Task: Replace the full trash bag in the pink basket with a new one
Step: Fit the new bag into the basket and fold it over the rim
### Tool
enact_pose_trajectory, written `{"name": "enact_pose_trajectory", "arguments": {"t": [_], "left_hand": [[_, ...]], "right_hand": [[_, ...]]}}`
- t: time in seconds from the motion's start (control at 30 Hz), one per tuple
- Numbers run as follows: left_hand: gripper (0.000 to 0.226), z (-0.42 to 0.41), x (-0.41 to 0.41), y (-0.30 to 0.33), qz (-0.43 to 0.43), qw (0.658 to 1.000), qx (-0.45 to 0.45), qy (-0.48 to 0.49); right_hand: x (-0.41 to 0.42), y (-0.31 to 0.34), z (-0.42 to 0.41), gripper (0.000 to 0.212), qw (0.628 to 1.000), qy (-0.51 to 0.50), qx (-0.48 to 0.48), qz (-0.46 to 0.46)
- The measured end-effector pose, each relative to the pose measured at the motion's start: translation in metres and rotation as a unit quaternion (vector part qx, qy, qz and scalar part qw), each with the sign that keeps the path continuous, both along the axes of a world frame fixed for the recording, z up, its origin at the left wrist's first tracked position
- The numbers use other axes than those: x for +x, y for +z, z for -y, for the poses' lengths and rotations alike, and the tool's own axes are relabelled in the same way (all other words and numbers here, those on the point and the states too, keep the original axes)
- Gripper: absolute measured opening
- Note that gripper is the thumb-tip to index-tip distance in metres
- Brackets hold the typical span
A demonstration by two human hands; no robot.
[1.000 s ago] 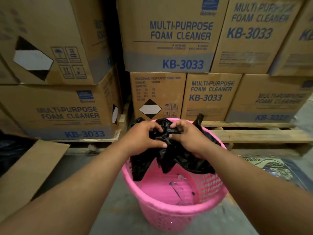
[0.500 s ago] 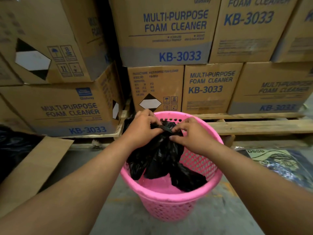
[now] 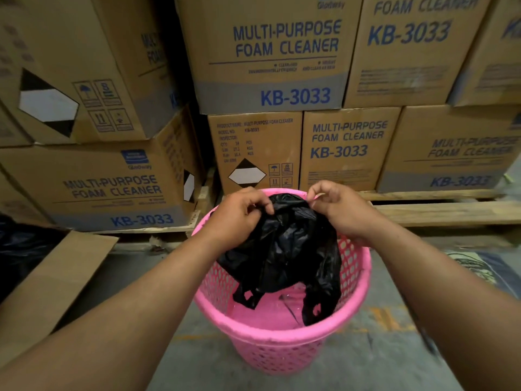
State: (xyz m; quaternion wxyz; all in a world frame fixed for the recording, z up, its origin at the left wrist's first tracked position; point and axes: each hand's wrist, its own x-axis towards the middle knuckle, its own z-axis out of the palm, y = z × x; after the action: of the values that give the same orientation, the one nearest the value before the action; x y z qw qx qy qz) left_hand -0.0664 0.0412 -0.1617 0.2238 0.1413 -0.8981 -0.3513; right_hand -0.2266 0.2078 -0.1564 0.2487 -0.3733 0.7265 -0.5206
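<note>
Ok so you've got the new black bag (image 3: 284,249) pinched at its top edge with both hands, right over the pink basket (image 3: 282,331). Your left hand (image 3: 239,218) has its fingers curled tight around a bunch of plastic, and your right hand (image 3: 341,210) is nipping the edge between thumb and fingertips. Neither hand is open, both are holding bag.

Compared with half a second ago, your hands have pulled apart. They were almost knuckle to knuckle on one little wad, and now there's a stretch of the bag's edge held between them. The bag also looks less balled up, and more of it hangs down into the basket, with two tails dangling near the pink bottom. So my read is you're working the mouth open, not just fiddling with it anymore.

The basket has no full bag in it, you can see bare pink floor with a few dark scraps, so the removal half looks done. The liner isn't seated though, none of it is folded over the rim yet.

Next I'd guess you need to find the real opening, spread it wide and hook it over the rim all the way round. Thin plastic like that tends to cling to itself, so it may take some rubbing to separate the layers.

The basket sits on the concrete floor (image 3: 197,362) just in front of the stacked foam cleaner boxes (image 3: 282,60).
</note>
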Motion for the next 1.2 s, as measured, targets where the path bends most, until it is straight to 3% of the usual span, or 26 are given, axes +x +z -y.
{"name": "enact_pose_trajectory", "arguments": {"t": [0.13,0.2,0.3,0.47,0.6,0.73,0.83,0.93,1.0,1.13,1.2], "left_hand": [[0.026,-0.004,-0.001,-0.001,0.007,1.0,-0.014,0.005],[0.046,-0.005,0.0,0.0,0.047,0.999,-0.013,-0.001],[0.086,-0.005,0.002,-0.003,0.119,0.992,-0.043,-0.021],[0.094,-0.003,0.003,-0.012,0.177,0.979,-0.104,-0.018],[0.084,-0.008,-0.003,-0.014,0.134,0.989,-0.063,-0.022],[0.086,-0.016,-0.021,-0.012,0.068,0.997,-0.016,0.038],[0.096,-0.016,-0.037,-0.011,0.063,0.997,-0.001,0.043],[0.099,-0.009,-0.05,-0.009,0.094,0.994,-0.05,0.033],[0.1,0.001,-0.059,-0.007,0.139,0.985,-0.099,0.026],[0.114,0.025,-0.077,-0.006,0.225,0.957,-0.183,0.022],[0.118,0.035,-0.081,-0.008,0.262,0.937,-0.229,0.033]], "right_hand": [[0.001,0.002,-0.006,0.016,0.998,0.024,0.051,-0.034],[0.0,0.001,-0.008,0.024,0.995,0.065,0.079,-0.023],[-0.001,0.003,-0.011,0.046,0.976,0.078,0.157,-0.128],[-0.01,0.012,-0.017,0.037,0.957,0.042,0.156,-0.242],[-0.025,0.018,-0.027,0.036,0.972,-0.017,0.102,-0.213],[-0.026,0.028,-0.036,0.031,0.991,0.015,0.088,-0.095],[-0.033,0.029,-0.038,0.041,0.98,0.011,0.144,-0.136],[-0.043,0.021,-0.027,0.056,0.945,-0.026,0.167,-0.281],[-0.047,0.017,-0.018,0.058,0.934,-0.036,0.176,-0.308],[-0.059,0.012,-0.002,0.053,0.931,-0.044,0.226,-0.281],[-0.062,0.007,0.003,0.03,0.954,-0.064,0.213,-0.201]]}}
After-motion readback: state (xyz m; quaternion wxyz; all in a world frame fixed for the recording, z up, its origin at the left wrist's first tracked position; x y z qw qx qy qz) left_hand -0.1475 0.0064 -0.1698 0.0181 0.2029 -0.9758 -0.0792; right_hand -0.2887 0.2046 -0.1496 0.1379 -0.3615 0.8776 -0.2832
